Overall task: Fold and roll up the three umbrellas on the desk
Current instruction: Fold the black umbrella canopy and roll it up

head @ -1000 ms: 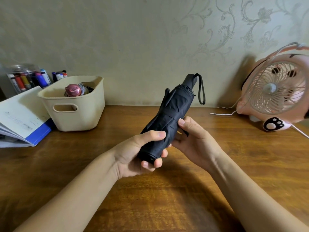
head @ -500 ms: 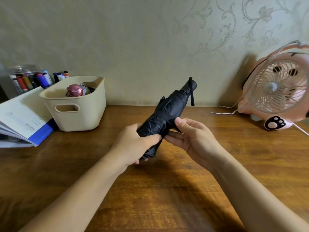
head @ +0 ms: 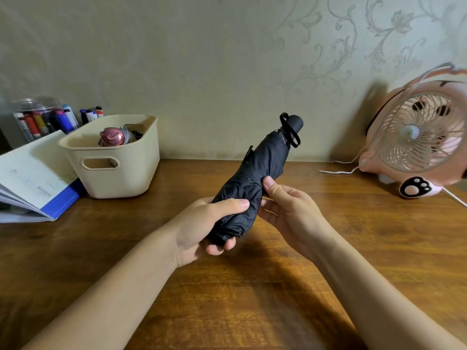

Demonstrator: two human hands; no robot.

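Turned since before, umbrella (head: 262,168) tip hidden in left hand (head: 202,228)

Home study corner, by the look of it. A wooden bench (head: 328,248) is standing against floral-embossed wallpaper (head: 353,46). It is carrying a pink cartoon desk fan (head: 417,137), a cream storage basket (head: 113,173), a jar of markers (head: 38,120) and an open booklet (head: 32,173).
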